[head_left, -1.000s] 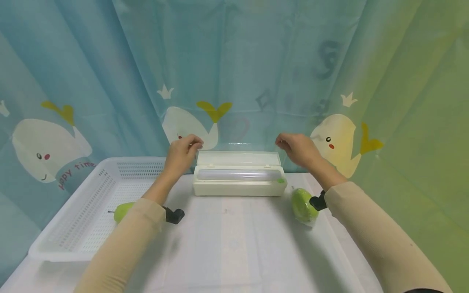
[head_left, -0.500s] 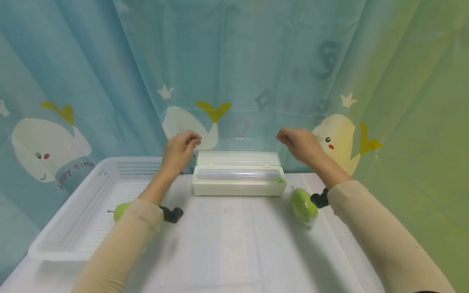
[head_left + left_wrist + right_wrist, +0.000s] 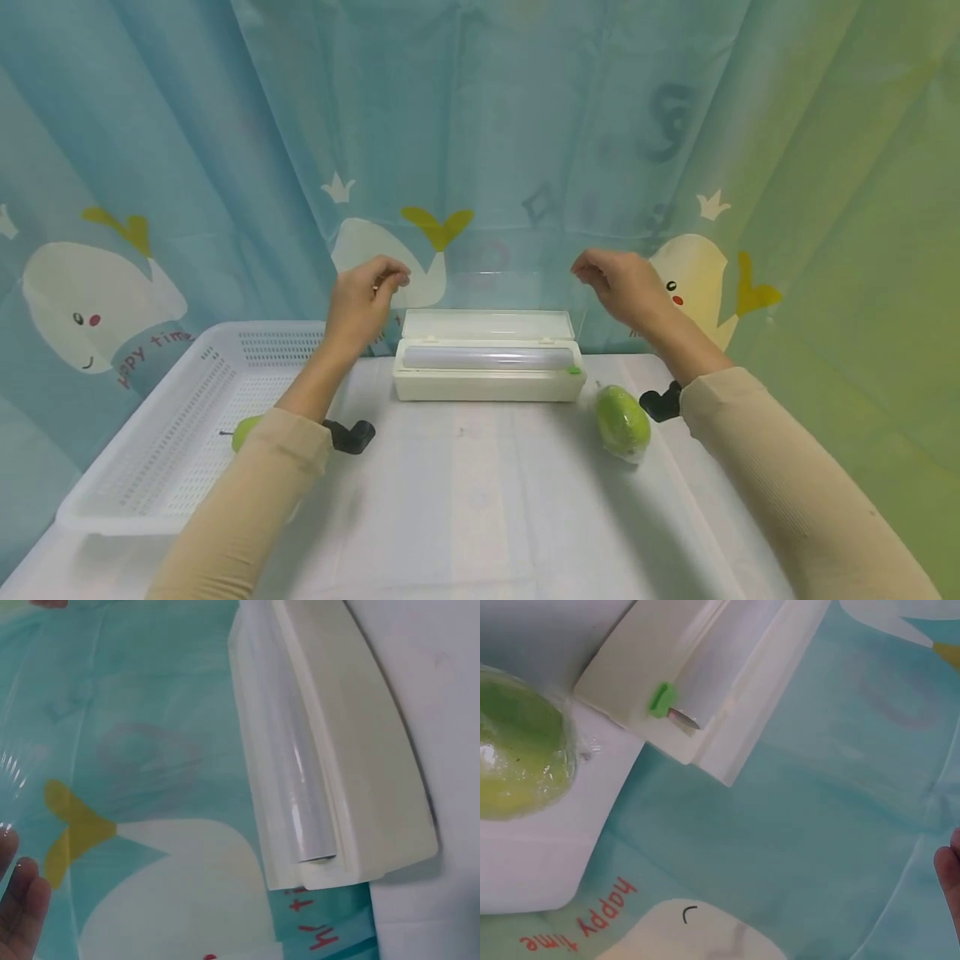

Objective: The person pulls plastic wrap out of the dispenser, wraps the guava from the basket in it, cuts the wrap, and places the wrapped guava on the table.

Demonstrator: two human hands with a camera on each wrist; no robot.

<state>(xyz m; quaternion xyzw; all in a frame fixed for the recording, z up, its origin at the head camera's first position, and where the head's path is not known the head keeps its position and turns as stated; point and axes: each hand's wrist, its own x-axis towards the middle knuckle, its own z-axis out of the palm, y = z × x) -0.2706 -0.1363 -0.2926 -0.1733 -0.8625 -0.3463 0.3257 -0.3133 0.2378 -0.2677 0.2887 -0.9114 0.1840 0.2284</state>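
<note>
Between my raised hands a sheet of clear plastic wrap (image 3: 491, 273) stretches above the dispenser, its shiny top edge faintly visible. My left hand (image 3: 362, 302) pinches its left end, my right hand (image 3: 622, 283) its right end, thumbs against curled fingers. Below and between them stands the white wrap dispenser (image 3: 491, 387), lid (image 3: 487, 325) tipped back, with the film roll (image 3: 487, 358) showing inside. A green slide cutter (image 3: 662, 700) sits at the dispenser's right end. Only fingers (image 3: 26, 907) of the left hand enter the left wrist view, beside glints on the film.
A white perforated basket (image 3: 127, 525) stands on the left, with a green pear (image 3: 246, 432) partly hidden behind the left sleeve. Right of the dispenser lies a film-wrapped green pear (image 3: 622, 423). Behind the white-covered table (image 3: 465, 500) hangs a whale-print curtain (image 3: 495, 125).
Both hands have risen and moved slightly apart, and the top edge of the plastic wrap has gone up with them. The dispenser and both pears have stayed in place.
</note>
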